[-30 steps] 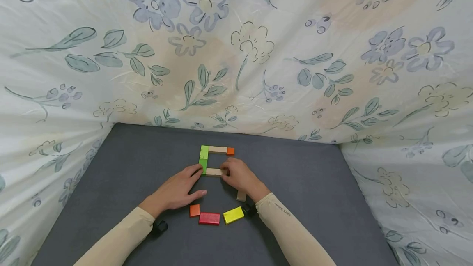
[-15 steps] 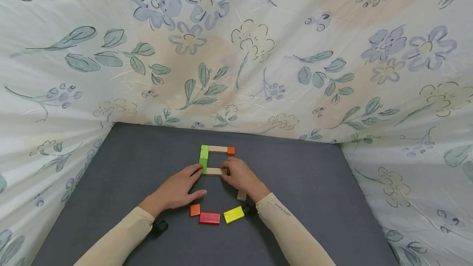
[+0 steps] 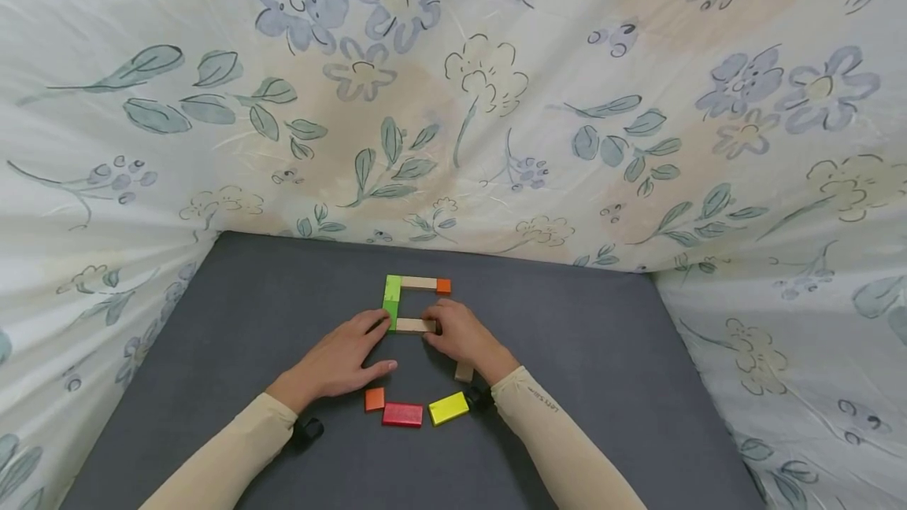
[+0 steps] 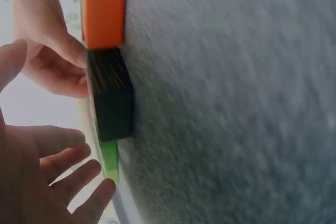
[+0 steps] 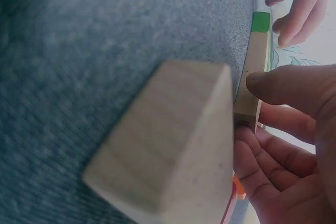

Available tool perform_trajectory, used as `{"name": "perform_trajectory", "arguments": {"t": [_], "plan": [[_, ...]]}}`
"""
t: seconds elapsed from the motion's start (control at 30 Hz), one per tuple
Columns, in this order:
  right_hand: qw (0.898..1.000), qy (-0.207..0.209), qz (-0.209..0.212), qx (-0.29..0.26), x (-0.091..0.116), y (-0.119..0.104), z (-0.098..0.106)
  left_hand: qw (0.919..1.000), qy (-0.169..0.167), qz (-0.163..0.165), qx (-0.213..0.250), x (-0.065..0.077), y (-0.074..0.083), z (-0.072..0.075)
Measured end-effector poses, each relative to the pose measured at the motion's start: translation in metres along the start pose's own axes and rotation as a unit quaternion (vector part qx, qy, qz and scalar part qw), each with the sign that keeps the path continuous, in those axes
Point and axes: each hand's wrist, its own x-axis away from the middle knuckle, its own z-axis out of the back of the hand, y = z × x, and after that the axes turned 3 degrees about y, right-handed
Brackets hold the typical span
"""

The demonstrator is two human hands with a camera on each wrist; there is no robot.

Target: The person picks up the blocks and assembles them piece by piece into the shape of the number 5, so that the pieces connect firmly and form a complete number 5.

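Observation:
My right hand (image 3: 464, 334) pinches the right end of a plain wooden block (image 3: 414, 325), thumb on its near side in the right wrist view. This block's left end meets a green block (image 3: 390, 315). My left hand (image 3: 338, 358) lies with fingers extended, fingertips at the green block's left side and thumb spread apart. Beyond the green block lies a light green block (image 3: 393, 287), with a second wooden block (image 3: 418, 283) running right from it to a small orange block (image 3: 443, 286). Together they form an outline with an open right side.
Nearer the body lie an orange square block (image 3: 374, 400), a red block (image 3: 402, 415) and a yellow block (image 3: 449, 408). Another wooden block (image 5: 163, 145) lies under my right wrist, large in the right wrist view. A flowered cloth (image 3: 496, 101) hangs around the dark grey table (image 3: 602, 384).
The head view has tilted slightly, so everything on the table sits a little higher in it. Both hands keep their places at the blocks.

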Motion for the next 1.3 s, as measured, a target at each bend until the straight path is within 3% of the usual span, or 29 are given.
{"name": "perform_trajectory", "arguments": {"t": [0.2,0.4,0.63,0.97,1.13,1.3], "plan": [[1.0,-0.009,-0.002,0.005,0.0,0.001,0.002,0.9996,0.008,-0.027,-0.011,-0.004,0.011,-0.001],[1.0,-0.023,0.001,0.004,0.0,-0.001,0.002,0.9994,-0.017,-0.019,-0.025,-0.01,0.016,-0.004],[0.999,-0.031,0.003,0.018,0.0,-0.003,0.002,0.9988,-0.022,-0.027,-0.033,-0.012,0.018,-0.004],[1.0,-0.021,-0.005,0.014,0.003,-0.006,0.004,0.9972,-0.019,-0.037,-0.062,-0.017,0.02,-0.004],[1.0,-0.02,0.001,-0.009,0.005,-0.005,0.007,0.9975,-0.017,-0.04,-0.056,-0.017,0.018,-0.005],[1.0,0.007,-0.005,-0.028,0.007,0.002,0.016,0.9975,-0.027,-0.032,-0.056,-0.019,0.02,-0.004]]}}
